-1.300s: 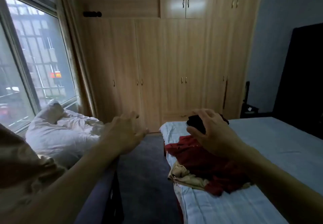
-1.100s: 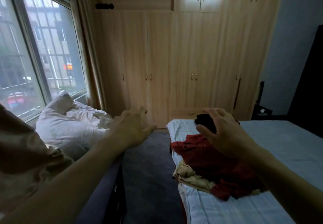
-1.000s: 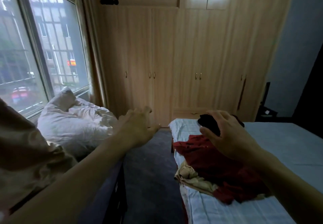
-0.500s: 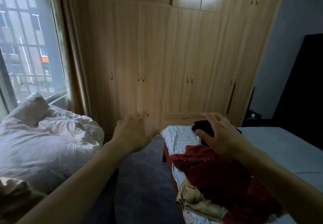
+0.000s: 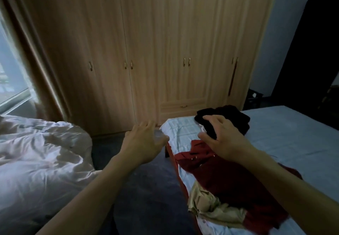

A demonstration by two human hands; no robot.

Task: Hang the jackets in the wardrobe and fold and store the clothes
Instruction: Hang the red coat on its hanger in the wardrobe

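A heap of clothes lies on the near corner of the bed (image 5: 286, 139): a red garment (image 5: 225, 179) over a beige one (image 5: 207, 205), with a black garment (image 5: 231, 119) beyond them. My right hand (image 5: 222, 137) hovers with spread fingers over the edge of the black garment and holds nothing. My left hand (image 5: 143, 141) reaches forward above the floor, left of the bed corner, fingers relaxed and empty. The wooden wardrobe (image 5: 156, 47) fills the far wall; its doors look closed, the rightmost one perhaps slightly ajar.
A rumpled white duvet (image 5: 36, 165) lies at the left under the window and curtain (image 5: 34, 54). Dark carpet (image 5: 143, 198) runs between it and the bed. A tall dark panel (image 5: 308, 54) and a small dark stand (image 5: 254, 97) are at the right.
The view has tilted down and come closer to the wardrobe and bed. Both hands stay stretched forward and empty; the right one now hovers over the black garment.
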